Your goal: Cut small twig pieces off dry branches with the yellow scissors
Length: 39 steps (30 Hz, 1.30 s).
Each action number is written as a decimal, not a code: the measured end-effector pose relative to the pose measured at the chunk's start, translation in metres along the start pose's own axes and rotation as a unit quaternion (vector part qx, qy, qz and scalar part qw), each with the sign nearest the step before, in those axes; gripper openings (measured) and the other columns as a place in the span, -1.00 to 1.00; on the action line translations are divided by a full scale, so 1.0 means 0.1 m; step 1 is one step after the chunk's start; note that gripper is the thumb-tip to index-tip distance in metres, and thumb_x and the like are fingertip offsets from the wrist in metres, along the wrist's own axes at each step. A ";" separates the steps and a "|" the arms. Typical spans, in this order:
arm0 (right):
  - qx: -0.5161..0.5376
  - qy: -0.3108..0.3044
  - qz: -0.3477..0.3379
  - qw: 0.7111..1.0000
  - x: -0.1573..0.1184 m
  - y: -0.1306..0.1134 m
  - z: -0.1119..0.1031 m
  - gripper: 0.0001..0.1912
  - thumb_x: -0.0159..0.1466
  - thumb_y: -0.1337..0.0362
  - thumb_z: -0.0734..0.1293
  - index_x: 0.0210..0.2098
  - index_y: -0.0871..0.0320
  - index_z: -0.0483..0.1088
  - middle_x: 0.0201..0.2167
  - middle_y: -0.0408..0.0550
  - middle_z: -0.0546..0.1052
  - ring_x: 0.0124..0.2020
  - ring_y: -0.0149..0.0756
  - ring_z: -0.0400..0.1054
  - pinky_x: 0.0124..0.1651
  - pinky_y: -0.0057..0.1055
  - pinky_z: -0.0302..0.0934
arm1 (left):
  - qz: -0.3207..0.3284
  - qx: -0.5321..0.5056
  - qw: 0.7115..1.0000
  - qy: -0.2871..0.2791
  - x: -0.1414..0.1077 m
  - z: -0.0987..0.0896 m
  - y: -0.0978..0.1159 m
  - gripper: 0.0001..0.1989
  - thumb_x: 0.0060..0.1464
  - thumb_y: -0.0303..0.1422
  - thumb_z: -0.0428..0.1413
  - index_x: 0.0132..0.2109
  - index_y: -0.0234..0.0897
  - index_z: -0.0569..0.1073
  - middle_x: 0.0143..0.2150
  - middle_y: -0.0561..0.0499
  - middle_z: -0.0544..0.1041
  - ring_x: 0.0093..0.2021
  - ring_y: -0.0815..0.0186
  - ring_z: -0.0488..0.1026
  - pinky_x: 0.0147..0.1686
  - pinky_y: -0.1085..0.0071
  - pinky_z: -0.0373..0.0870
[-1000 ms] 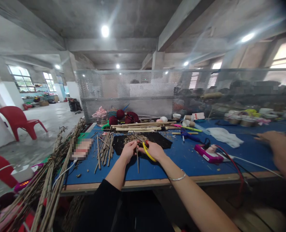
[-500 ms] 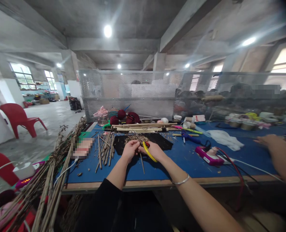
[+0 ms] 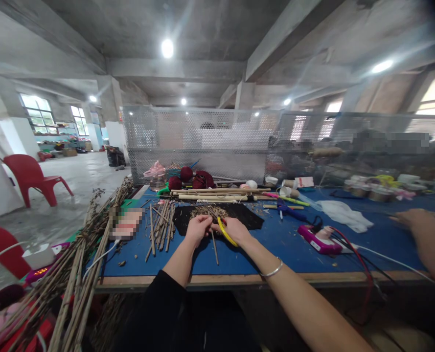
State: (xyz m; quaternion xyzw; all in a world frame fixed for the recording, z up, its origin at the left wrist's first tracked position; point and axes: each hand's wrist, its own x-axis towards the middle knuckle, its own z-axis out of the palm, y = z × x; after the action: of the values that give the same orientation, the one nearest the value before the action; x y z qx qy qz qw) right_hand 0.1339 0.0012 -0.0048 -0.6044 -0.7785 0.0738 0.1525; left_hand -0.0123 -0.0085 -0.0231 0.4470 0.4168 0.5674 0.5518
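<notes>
My left hand [image 3: 198, 231] is closed in a pinch on a thin dry stalk [image 3: 215, 248], whose lower end slants down toward me over the blue table. Beside it, my right hand [image 3: 235, 230] is wrapped round shears with a curved yellow handle [image 3: 227, 233]; their blades are mostly hidden by the fingers. Both hands are nearly touching, above the near edge of a black cloth [image 3: 252, 216] that bears a heap of brown plant scraps [image 3: 202, 211]. Cut stick pieces [image 3: 161, 227] lie just left of the cloth.
Long dry stalks [image 3: 78, 254] lean over the table's left side, near a phone [image 3: 127, 224] on a white cable. Bamboo sticks [image 3: 217, 197] and dark red yarn balls [image 3: 202, 179] lie behind. A purple power strip [image 3: 320, 240] and another person's hand [image 3: 417, 220] are at right.
The view has shifted slightly. My hands stay together over the cloth with the stalk and shears, the stalk tilting a little. The other person's hand at right has moved slightly.
</notes>
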 end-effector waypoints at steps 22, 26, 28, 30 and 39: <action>0.016 -0.011 0.003 1.000 -0.02 -0.06 -0.07 -0.36 0.02 -0.24 0.16 -0.18 0.15 0.31 -0.24 0.06 0.46 -0.23 -0.16 0.36 -0.30 -0.42 0.11 | 0.001 -0.005 0.999 0.040 0.00 -0.01 0.01 -0.56 -0.34 -0.16 0.25 -0.31 -0.40 0.49 -0.58 0.04 0.41 -0.67 0.54 0.23 -0.71 0.61 0.11; 0.021 -0.008 0.011 1.000 -0.03 -0.06 -0.06 -0.42 0.02 -0.23 0.18 -0.28 0.15 0.34 -0.30 0.02 0.47 -0.29 -0.21 0.36 -0.38 -0.46 0.08 | 0.002 0.005 0.999 0.049 -0.01 0.00 0.03 -0.58 -0.34 -0.16 0.25 -0.34 -0.41 0.49 -0.60 0.06 0.40 -0.68 0.55 0.21 -0.72 0.61 0.10; 0.021 -0.007 0.013 1.000 -0.02 -0.06 -0.06 -0.44 0.02 -0.22 0.19 -0.32 0.16 0.35 -0.32 0.01 0.48 -0.32 -0.22 0.36 -0.40 -0.48 0.07 | 0.001 0.004 0.999 0.053 -0.02 0.00 0.04 -0.59 -0.33 -0.16 0.25 -0.35 -0.41 0.49 -0.63 0.08 0.38 -0.69 0.56 0.18 -0.72 0.61 0.10; 0.021 -0.005 0.009 1.000 -0.02 -0.06 -0.05 -0.45 0.01 -0.21 0.20 -0.35 0.16 0.36 -0.34 0.01 0.48 -0.34 -0.23 0.37 -0.42 -0.48 0.06 | -0.001 0.005 0.998 0.057 -0.02 0.00 0.04 -0.60 -0.33 -0.17 0.25 -0.35 -0.40 0.49 -0.66 0.09 0.36 -0.70 0.56 0.17 -0.72 0.60 0.11; 0.010 0.004 0.022 1.000 -0.03 0.02 -0.05 -0.43 0.01 -0.23 0.19 -0.35 0.15 0.40 -0.37 0.03 0.49 -0.35 -0.22 0.38 -0.44 -0.49 0.04 | 0.000 0.021 1.000 0.012 -0.03 0.00 0.00 -0.62 -0.29 -0.25 0.25 -0.26 -0.36 0.51 -0.56 0.03 0.44 -0.66 0.54 0.25 -0.71 0.61 0.14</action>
State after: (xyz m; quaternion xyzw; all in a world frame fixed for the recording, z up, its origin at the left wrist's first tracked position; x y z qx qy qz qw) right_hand 0.1381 -0.0020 -0.0013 -0.6199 -0.7636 0.0829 0.1603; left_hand -0.0126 -0.0112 -0.0235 0.4516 0.4351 0.5640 0.5373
